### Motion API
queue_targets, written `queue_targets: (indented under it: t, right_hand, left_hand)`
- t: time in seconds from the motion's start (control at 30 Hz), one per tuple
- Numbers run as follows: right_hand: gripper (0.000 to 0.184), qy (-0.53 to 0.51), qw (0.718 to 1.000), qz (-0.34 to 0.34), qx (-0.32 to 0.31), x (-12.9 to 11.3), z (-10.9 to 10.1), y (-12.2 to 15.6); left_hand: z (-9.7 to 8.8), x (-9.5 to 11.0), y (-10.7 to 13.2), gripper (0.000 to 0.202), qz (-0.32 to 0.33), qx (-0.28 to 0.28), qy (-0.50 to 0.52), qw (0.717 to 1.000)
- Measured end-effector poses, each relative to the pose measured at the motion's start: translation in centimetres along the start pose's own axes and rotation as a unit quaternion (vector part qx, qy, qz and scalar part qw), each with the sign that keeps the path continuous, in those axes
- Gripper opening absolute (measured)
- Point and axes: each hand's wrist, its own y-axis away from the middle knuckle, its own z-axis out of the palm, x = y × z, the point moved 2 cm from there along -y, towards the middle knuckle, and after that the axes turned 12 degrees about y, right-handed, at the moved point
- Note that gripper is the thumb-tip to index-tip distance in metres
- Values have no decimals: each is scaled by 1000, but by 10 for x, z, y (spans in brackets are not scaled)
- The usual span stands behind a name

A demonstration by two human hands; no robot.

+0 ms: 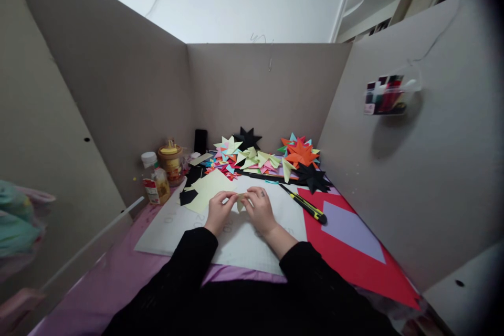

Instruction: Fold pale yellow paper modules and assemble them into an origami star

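Fingers (pixel 233 198) of the left hand (pixel 218 215) and right hand (pixel 260 211) are closed in a pinch, tips near each other, on a small pale paper (pixel 240 203). It is held between them, over a white mat (pixel 244 252) marked with numerals. Just left of the fingers lies a pale sheet (pixel 208 188), with black scraps (pixel 188 197) farther left. Right of them rests a cutter (pixel 305 205), slanted; farther right, a lilac sheet (pixel 352 231) on a red sheet (pixel 334 254). Beyond the fingers, folded stars (pixel 301 154) are heaped. Well left stands a white-capped jar (pixel 156 185).
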Motion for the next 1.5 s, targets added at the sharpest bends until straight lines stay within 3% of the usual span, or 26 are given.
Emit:
queue_targets:
  t: [0.3,0.5,0.7,1.03,1.33,1.5]
  right_hand:
    - [15,-36,999,3,4,2,1,1]
    - [11,-79,994,65,35,5,-3,-2]
    - [7,-87,991,96,23,4,-8,-4]
    - [11,-19,999,31,-19,-4,-5,-2]
    - [14,-47,998,37,-11,3,-5,-3]
    - [12,-42,999,7,-20,3,-4,-3]
  left_hand:
    - [3,5,0,14,17,-36,-41,998]
    - [2,7,0,15,19,-18,-41,999]
    - [1,8,1,16,24,-15,-61,998]
    - [2,5,2,15,72,-43,-85,993]
    - [1,1,0,15,0,-8,-64,998]
    - [2,-4,1,19,27,-18,-122,992]
